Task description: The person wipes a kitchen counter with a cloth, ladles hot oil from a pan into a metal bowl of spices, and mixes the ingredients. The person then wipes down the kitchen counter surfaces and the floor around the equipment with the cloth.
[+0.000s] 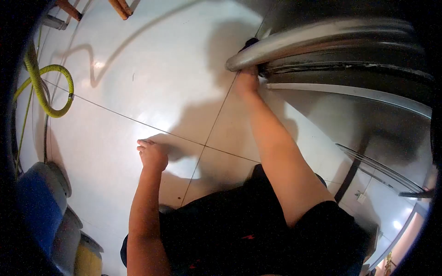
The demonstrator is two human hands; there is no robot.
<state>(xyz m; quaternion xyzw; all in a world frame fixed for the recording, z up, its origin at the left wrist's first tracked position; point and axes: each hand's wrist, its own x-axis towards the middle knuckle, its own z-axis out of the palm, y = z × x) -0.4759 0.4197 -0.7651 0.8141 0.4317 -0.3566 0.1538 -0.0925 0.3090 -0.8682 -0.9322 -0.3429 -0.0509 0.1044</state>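
My left hand (153, 154) hangs over the pale tiled floor (115, 101). Its fingers are slightly bent and a little apart, with nothing seen in them. My right hand (247, 80) reaches up to the rounded end of a curved silver metal rim (294, 43). The rim covers its fingers, so their grip is hidden. Just past the rim, beside that hand, a small black thing (251, 42) shows; its kind I cannot make out. Below the rim runs a dark metal panel (340, 69) with a thin bright edge strip (350, 91).
A yellow-green ribbed hose (69, 87) loops at the left. Blue-and-grey containers (41, 198) and a yellow one (87, 257) stand at the lower left. Wooden legs (120, 8) show at the top. Thin metal rods (382, 168) stick out at the right.
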